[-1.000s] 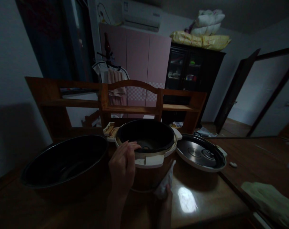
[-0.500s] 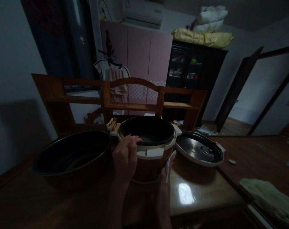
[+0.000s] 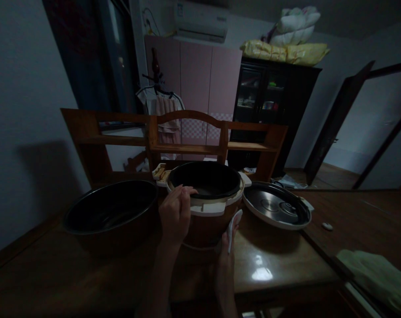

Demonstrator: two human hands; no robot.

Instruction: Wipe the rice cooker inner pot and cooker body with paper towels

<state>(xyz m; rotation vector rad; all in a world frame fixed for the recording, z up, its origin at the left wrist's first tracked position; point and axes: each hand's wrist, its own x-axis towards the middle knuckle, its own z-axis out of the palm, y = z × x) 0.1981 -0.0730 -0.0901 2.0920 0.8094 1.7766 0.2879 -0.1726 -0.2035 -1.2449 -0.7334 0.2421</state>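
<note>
A rice cooker with a brownish body, white rim and dark inner pot stands on the wooden desk, its top uncovered. My left hand is closed over the near-left part of its rim, fingertips reaching over the edge. Low on the cooker's right side, my right hand holds a white folded cloth against or very close to the wall; contact cannot be made out. The cooker's lid lies to the right with its metal underside up. To the left sits a wide dark basin.
Behind the cooker rises the desk's wooden shelf rack. Right of the desk, a pale green cloth and a small white object lie on a brown surface. A wall borders the left side.
The camera view has turned slightly, shifting the room a little. My right hand and the cloth have moved slightly left along the cooker's side. My left hand keeps its place on the rim.
</note>
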